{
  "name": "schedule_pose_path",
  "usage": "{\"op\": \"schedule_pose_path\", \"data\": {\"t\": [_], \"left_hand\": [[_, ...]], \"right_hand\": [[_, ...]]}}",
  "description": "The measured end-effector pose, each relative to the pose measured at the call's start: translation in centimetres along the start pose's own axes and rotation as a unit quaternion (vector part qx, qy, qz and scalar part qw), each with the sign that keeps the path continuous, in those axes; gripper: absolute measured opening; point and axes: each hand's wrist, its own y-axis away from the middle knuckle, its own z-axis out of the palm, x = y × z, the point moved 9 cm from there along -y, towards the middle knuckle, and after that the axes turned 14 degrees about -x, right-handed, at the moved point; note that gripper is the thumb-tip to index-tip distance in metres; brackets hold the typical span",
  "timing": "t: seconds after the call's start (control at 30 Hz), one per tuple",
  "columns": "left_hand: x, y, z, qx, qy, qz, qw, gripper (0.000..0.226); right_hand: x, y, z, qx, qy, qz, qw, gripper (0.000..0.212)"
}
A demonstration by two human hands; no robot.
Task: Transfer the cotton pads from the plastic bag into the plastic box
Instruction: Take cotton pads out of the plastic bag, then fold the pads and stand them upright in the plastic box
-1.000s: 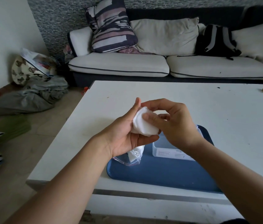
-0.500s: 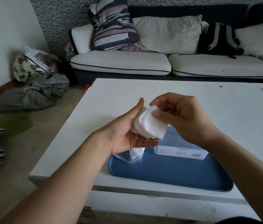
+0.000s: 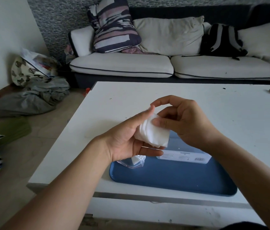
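Leftmost, the plastic bag [image 3: 135,161] is half hidden beneath the left hand [image 3: 126,140], which cups the cotton pads [image 3: 152,133]; these are pinched by the right hand [image 3: 185,123], hiding the plastic box [image 3: 185,157] on the blue tray [image 3: 172,178]. Since earlier, the pads were raised slightly.

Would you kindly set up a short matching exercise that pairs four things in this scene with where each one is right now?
Things:
1. stack of cotton pads
2. plastic bag
3. plastic box
4. backpack

Places:
A. on the sofa, far behind the table
B. held up between the left hand and the right hand
C. on the blue tray, at its left end
D. on the blue tray, under the right wrist

Pairs: 1-B, 2-C, 3-D, 4-A
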Motion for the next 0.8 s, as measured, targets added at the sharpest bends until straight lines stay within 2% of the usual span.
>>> {"op": "schedule_pose_path", "data": {"t": [0.07, 0.1, 0.37, 0.47, 0.53, 0.63, 0.7, 0.8], "left_hand": [[0.3, -0.1, 0.1, -0.014, 0.02, 0.024, 0.999, 0.043], [0.4, -0.1, 0.2, -0.025, 0.031, 0.033, 0.999, 0.041], [1.1, -0.6, 1.1, -0.091, 0.094, 0.084, 0.988, 0.048], [1.2, -0.7, 1.0, -0.063, 0.114, 0.092, 0.987, 0.044], [1.2, -0.7, 0.7, -0.038, 0.122, 0.093, 0.987, 0.043], [1.1, -0.6, 0.6, -0.014, 0.117, 0.085, 0.989, 0.042], [0.9, -0.5, 0.4, -0.002, 0.114, 0.077, 0.991, 0.04], [0.8, -0.5, 0.2, -0.002, 0.099, 0.069, 0.993, 0.038]], "right_hand": [[-0.1, 0.1, 0.0, 0.007, -0.011, -0.011, 1.0, 0.03], [-0.2, 0.1, 0.0, 0.012, -0.016, -0.017, 1.0, 0.029], [0.1, 0.0, -0.1, 0.022, -0.084, -0.043, 0.995, 0.023], [0.4, 0.1, -0.2, 0.033, -0.103, -0.046, 0.993, 0.026], [0.0, 0.3, -0.8, 0.057, -0.033, -0.052, 0.996, 0.026], [-1.6, 0.7, -1.3, 0.082, 0.143, -0.073, 0.984, 0.027], [-2.4, 0.7, -1.0, 0.066, 0.218, -0.084, 0.97, 0.025], [-2.5, 0.4, 0.0, 0.015, 0.265, -0.08, 0.961, 0.03]]}}
